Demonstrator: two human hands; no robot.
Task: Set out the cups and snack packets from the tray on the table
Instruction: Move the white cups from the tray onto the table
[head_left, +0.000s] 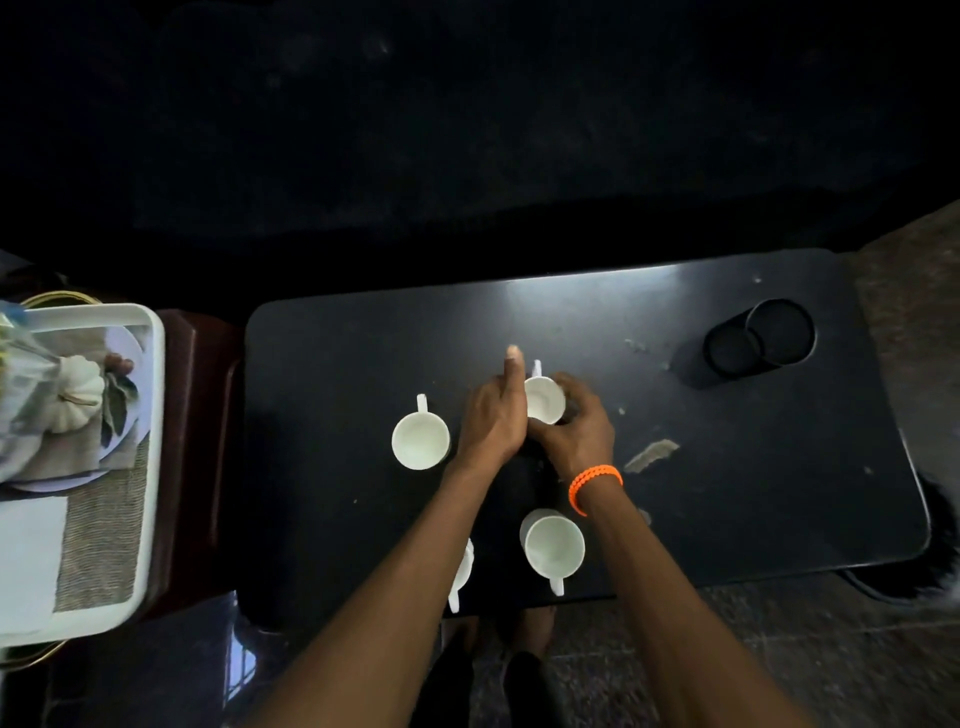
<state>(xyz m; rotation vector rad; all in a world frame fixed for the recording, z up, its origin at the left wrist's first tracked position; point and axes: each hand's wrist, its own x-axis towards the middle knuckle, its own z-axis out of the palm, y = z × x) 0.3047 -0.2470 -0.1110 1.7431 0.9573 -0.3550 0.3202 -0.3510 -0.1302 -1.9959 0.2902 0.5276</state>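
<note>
Small white cup (544, 399), handle pointing away, upright on dark desk (727, 467), clasped betw. both hands: left hand (493, 415) against its left side, thumb stuck out; right hand (576, 426) curled round right side. 2nd cup (420, 440) just left of left hand. 3rd cup (554, 546) near right wrist, handle toward wearer. White tray (150, 467) well left, off desk.
</note>
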